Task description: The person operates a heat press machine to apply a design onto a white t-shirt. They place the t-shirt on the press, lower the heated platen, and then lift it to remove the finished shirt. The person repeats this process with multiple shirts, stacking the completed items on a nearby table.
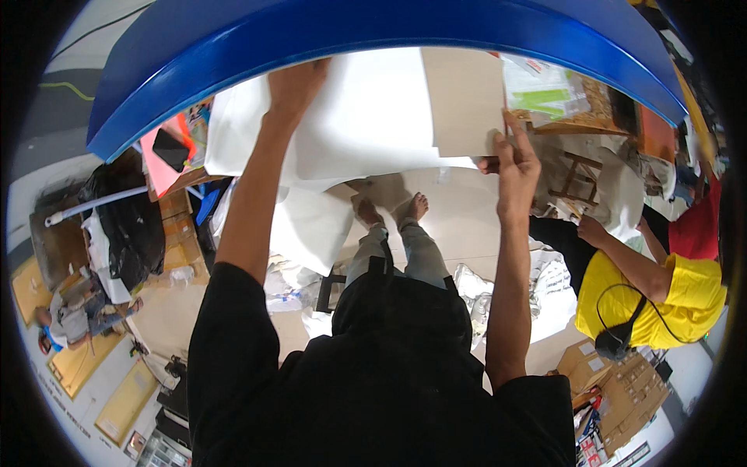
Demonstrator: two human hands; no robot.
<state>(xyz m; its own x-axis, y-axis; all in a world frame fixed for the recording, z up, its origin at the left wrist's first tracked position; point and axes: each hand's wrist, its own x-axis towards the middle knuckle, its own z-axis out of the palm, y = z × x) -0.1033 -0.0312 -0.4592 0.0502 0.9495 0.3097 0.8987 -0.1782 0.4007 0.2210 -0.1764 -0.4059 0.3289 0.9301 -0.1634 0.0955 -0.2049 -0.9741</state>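
A large white sheet spreads before me, its near edge hanging over the work surface. My left hand lies on the sheet's left part; its fingertips run under the blue rim at the top, so its grip is hidden. At the right, my right hand pinches the right edge of a flat beige board, thumb on top. The board lies over the right part of the white sheet, and its far end is hidden by the blue rim.
A black phone rests on pink sheets at the left. Green strips in clear plastic lie at the right. A co-worker in a yellow shirt is at my right. A wooden stool and crumpled white material are on the floor.
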